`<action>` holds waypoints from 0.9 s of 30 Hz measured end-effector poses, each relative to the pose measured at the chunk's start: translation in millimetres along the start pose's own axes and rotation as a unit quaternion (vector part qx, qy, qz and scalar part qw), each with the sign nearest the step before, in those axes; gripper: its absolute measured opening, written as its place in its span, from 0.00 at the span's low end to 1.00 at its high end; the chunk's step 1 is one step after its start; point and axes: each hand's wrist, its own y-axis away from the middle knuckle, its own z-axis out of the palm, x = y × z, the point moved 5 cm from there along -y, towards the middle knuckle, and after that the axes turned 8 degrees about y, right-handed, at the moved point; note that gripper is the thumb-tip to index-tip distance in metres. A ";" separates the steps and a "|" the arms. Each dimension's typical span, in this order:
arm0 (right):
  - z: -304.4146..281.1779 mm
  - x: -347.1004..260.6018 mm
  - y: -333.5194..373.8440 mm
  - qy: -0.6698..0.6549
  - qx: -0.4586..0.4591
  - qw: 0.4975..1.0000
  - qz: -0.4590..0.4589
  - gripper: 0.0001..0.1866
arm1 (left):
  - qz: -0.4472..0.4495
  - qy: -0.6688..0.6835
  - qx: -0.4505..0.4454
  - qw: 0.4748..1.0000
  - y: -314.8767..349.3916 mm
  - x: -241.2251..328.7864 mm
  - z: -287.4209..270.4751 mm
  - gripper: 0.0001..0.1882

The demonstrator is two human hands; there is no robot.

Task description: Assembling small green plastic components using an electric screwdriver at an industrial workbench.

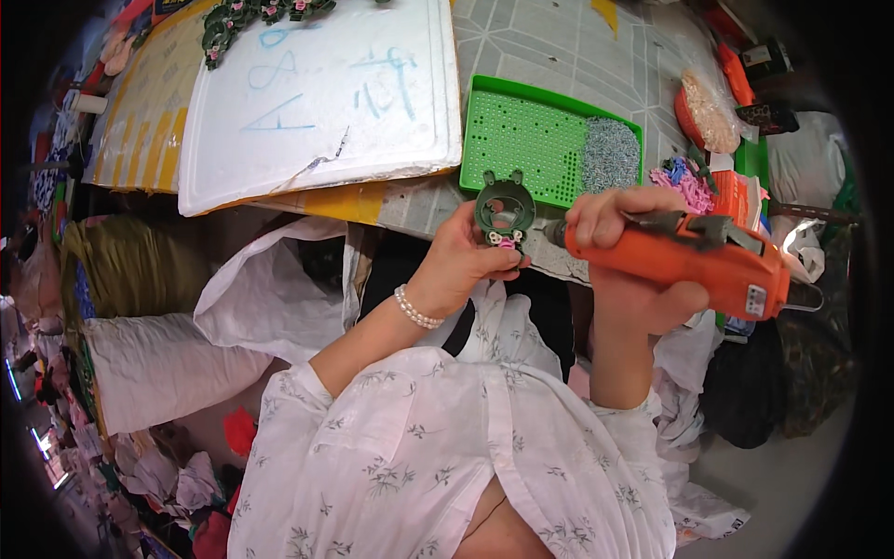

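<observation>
Tabletop [531, 47] bears green tray [523, 132] of bluish bits [612, 156] near right hand [629, 296].

A left hand [454, 250] partly covers the lower end of a dark green eared ring [506, 189]; a right hand [624, 287] obscures part of an orange power tool [684, 265]. Far left, green trinkets [220, 30] run off the top edge; bluish grains [611, 154] blur together.

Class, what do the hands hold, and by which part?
Left hand: dark green eared ring, by its lower end. Right hand: orange power tool, by its body near the nose.
</observation>
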 end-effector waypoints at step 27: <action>8.4 -9.0 2.9 -0.038 -0.052 0.997 -0.029 0.48 | 0.015 0.072 -0.006 0.997 3.8 -3.0 5.9 0.26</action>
